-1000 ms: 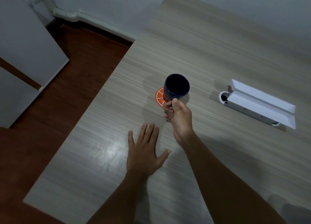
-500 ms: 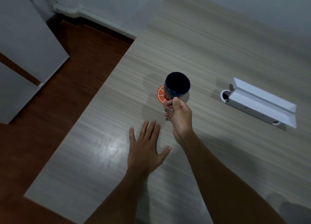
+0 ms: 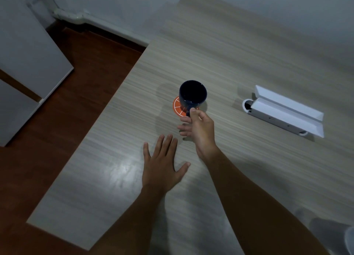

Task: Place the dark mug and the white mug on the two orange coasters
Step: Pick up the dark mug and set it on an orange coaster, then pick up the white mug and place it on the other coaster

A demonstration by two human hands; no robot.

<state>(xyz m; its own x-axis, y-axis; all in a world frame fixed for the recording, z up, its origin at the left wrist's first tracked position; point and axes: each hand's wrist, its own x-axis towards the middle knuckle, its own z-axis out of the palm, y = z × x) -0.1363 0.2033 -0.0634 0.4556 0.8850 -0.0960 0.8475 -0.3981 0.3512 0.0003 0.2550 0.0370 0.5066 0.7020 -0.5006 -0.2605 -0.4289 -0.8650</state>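
Observation:
The dark blue mug (image 3: pixel 193 93) stands upright on an orange coaster (image 3: pixel 177 107) with white segment lines, near the middle of the wooden table (image 3: pixel 220 49). My right hand (image 3: pixel 201 130) is at the mug's near side, with thumb and forefinger pinching the handle and the other fingers spread loosely below it. My left hand (image 3: pixel 162 162) lies flat on the table, fingers apart, holding nothing, a little in front of the coaster. No white mug and no second coaster are in view.
A long white tray-like holder (image 3: pixel 283 111) lies to the right of the mug. The table's left edge drops to a dark wooden floor (image 3: pixel 67 105). A grey cabinet (image 3: pixel 28 63) stands at the far left. A blurred grey shape (image 3: pixel 349 239) shows at the bottom right corner.
The mug has come down to rest on the coaster. My right hand's lower fingers have loosened and spread out. My left hand has stayed flat in place.

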